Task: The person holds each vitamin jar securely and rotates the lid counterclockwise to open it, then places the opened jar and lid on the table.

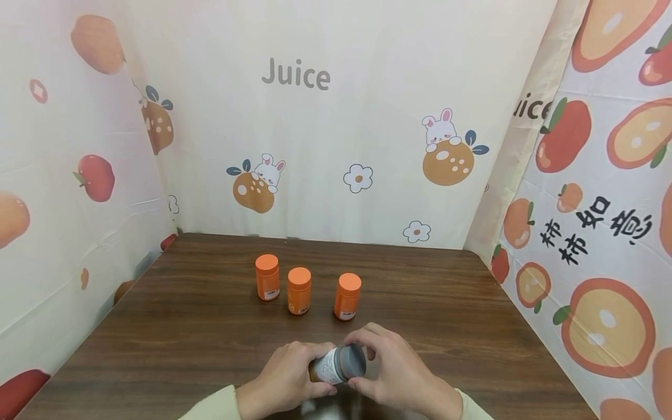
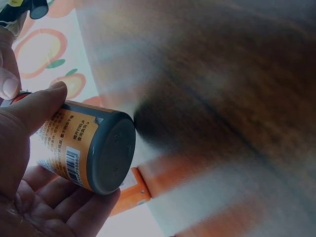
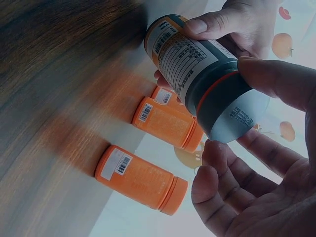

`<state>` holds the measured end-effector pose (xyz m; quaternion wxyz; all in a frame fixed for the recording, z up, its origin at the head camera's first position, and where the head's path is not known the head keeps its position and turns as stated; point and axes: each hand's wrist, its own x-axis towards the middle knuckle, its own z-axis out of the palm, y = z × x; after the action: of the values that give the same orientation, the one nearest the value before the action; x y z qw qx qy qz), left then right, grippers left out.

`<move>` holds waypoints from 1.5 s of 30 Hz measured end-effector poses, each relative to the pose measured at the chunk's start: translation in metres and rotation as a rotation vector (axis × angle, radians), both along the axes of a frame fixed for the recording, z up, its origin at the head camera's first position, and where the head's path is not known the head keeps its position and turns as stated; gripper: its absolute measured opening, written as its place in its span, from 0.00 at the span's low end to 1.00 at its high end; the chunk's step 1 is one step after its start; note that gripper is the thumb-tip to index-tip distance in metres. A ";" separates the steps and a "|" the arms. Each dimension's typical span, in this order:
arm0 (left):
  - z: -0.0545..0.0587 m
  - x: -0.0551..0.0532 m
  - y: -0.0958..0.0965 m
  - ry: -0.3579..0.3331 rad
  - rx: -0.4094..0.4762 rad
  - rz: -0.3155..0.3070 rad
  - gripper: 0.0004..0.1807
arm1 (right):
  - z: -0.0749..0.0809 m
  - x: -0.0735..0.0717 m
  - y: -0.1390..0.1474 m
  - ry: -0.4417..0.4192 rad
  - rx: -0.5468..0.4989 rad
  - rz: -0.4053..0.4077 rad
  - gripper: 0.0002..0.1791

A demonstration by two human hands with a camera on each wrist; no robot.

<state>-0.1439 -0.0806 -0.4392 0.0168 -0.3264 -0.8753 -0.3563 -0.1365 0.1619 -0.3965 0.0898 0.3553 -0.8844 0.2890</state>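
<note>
A dark grey bottle with an orange-and-white printed label lies tilted in my left hand, near the front of the table. The left thumb and fingers grip its body, and its grey base faces the left wrist camera. My right hand holds the grey cap, thumb on one side and fingertips on the opposite side. A thin orange-red ring shows between cap and body. Beyond the hands stand three orange bottles with orange lids: a left one, a middle one and a right one.
The brown wood-grain table extends to both sides of the hands. A cream curtain printed with fruit and rabbits hangs behind it. Similar printed cloth borders the right side, and more hangs at the left.
</note>
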 end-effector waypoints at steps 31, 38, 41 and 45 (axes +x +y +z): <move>0.000 0.000 -0.001 -0.005 0.006 0.010 0.23 | 0.004 0.000 0.005 0.069 -0.039 0.061 0.34; -0.001 -0.001 -0.002 -0.021 0.015 0.006 0.22 | 0.003 -0.002 0.008 0.078 -0.055 0.061 0.34; -0.001 -0.001 -0.003 -0.037 0.022 0.008 0.22 | 0.002 -0.002 0.010 0.072 -0.056 0.057 0.34; 0.000 -0.001 -0.003 -0.045 0.034 0.005 0.22 | 0.001 -0.004 0.013 0.058 -0.066 0.054 0.34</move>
<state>-0.1449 -0.0841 -0.4396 0.0036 -0.3158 -0.8701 -0.3783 -0.1401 0.1752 -0.3953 0.1194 0.3842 -0.8614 0.3099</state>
